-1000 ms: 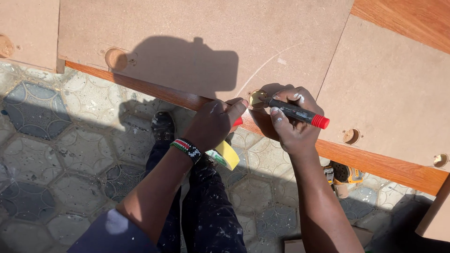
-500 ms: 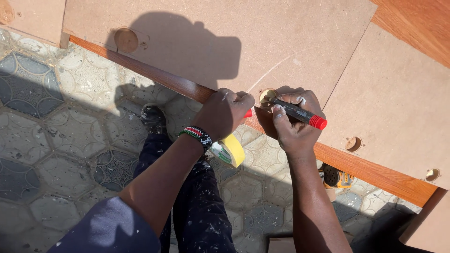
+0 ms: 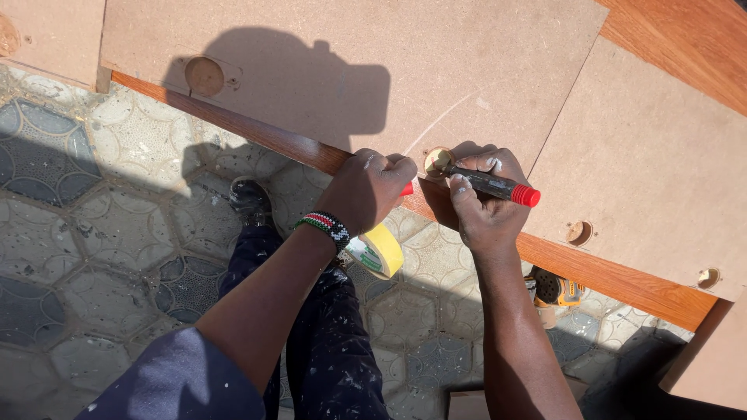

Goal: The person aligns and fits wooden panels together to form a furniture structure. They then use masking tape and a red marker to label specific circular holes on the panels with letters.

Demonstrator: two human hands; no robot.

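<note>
My right hand [image 3: 482, 206] grips a black marker with a red end [image 3: 498, 187], its tip at a round recess [image 3: 438, 161] near the front edge of a brown fibreboard panel [image 3: 373, 70]. My left hand [image 3: 366, 190] is closed beside it at the same edge, with a small red piece [image 3: 406, 189] showing under its fingers. A beaded band sits on my left wrist [image 3: 327, 225]. A yellow tape roll [image 3: 377, 250] hangs just below that wrist. A faint pale line [image 3: 447, 117] runs across the panel from the recess.
A second fibreboard panel [image 3: 654, 179] lies to the right with round recesses [image 3: 578, 232]. A wood-grain edge strip [image 3: 615, 280] runs under both. Another recess [image 3: 204, 75] is at the left. Hexagon paving [image 3: 85, 225] lies below. A yellow power tool [image 3: 556, 289] rests on the ground.
The view has shifted slightly, so panels and hands sit lower and further left in frame. Both hands stay together at the panel's edge, the marker still at the round recess.
</note>
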